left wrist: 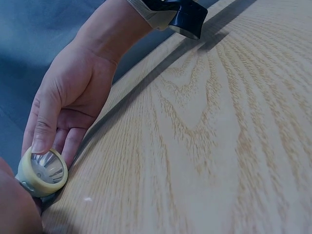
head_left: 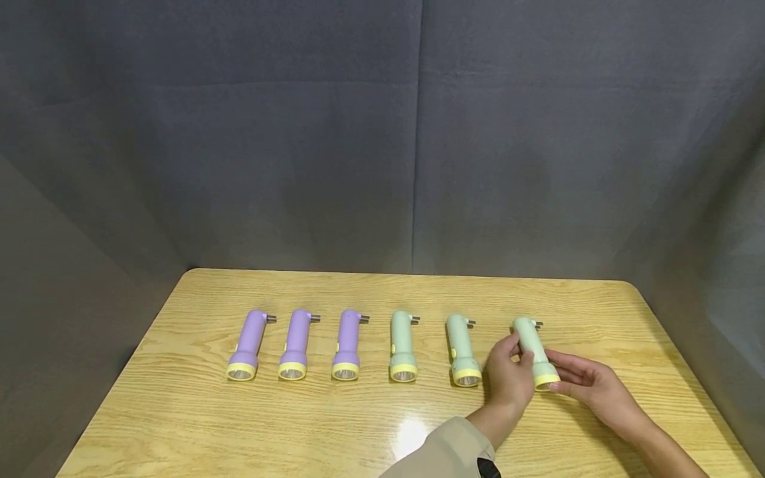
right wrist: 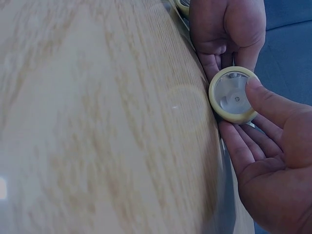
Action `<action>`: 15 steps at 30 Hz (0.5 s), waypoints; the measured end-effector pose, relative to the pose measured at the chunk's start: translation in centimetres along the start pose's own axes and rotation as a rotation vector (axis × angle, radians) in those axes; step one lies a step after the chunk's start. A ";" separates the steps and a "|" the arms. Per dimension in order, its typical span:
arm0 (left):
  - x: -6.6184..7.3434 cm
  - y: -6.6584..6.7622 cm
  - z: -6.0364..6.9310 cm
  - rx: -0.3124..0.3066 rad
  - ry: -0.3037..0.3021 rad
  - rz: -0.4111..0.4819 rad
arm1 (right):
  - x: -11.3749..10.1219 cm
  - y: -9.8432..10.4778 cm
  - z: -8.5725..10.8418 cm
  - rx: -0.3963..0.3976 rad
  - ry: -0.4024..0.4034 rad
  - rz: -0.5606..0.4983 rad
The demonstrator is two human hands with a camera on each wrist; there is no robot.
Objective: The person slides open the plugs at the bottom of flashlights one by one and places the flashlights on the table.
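At the right end of a row lies a pale green flashlight [head_left: 536, 352] with a yellow rim and metal plug prongs. My left hand [head_left: 510, 377] holds its body from the left, thumb and forefinger against the handle. From the right, my right hand [head_left: 600, 392] grips the head end, its thumb over the yellow rim [right wrist: 214, 100] and its fingers beside it. The left wrist view shows that right hand [left wrist: 73, 83] and the lens face; only part of the left hand [left wrist: 17, 204] appears there. Another green flashlight [head_left: 460, 348] lies just left of the left hand.
A third green flashlight [head_left: 402, 345] and three purple flashlights, the leftmost [head_left: 248, 344], the middle [head_left: 295, 344] and the rightmost [head_left: 347, 344], continue the row leftward on the wooden table [head_left: 269, 425]. Dark grey curtains [head_left: 299, 166] stand behind and at both sides.
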State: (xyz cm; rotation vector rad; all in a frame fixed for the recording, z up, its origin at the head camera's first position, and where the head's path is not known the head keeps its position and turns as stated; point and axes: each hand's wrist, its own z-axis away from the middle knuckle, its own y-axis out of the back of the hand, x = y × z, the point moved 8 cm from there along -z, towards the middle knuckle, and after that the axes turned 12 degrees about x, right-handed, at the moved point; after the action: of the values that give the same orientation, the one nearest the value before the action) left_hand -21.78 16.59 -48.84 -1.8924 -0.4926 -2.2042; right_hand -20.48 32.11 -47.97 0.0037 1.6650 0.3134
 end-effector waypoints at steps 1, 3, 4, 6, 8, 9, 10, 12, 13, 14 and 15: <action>0.1 0.0 0.0 0.003 -0.008 0.003 | 0.0 0.0 0.0 0.003 0.000 0.002; 0.4 0.0 0.0 0.016 -0.041 0.027 | 0.1 0.1 0.0 0.011 0.001 0.010; 0.5 0.0 -0.1 0.025 -0.061 0.033 | 0.1 0.1 -0.1 0.016 0.003 0.017; 0.8 0.0 -0.1 0.037 -0.096 0.060 | 0.2 0.1 -0.1 0.029 0.005 0.037; 1.0 0.0 -0.1 0.045 -0.121 0.084 | 0.2 0.1 -0.1 0.042 0.006 0.057; 1.0 0.0 -0.1 0.045 -0.124 0.085 | 0.2 0.1 -0.1 0.047 0.006 0.066; 1.0 0.0 -0.1 0.046 -0.124 0.084 | 0.2 0.2 -0.1 0.052 0.006 0.070; 1.0 0.1 -0.1 0.047 -0.123 0.077 | 0.2 0.2 -0.1 0.057 0.004 0.076; 0.9 0.1 -0.1 0.048 -0.119 0.075 | 0.2 0.2 -0.1 0.059 0.004 0.079; 0.9 0.0 -0.1 0.047 -0.114 0.077 | 0.1 0.1 -0.2 0.061 0.003 0.080; 0.8 0.0 -0.1 0.047 -0.106 0.081 | 0.1 0.1 -0.2 0.062 0.003 0.082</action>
State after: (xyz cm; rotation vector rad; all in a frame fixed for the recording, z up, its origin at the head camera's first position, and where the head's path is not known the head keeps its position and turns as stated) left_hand -22.02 16.59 -48.04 -1.9764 -0.4716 -2.0324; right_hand -20.68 32.23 -48.05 0.1179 1.6801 0.3235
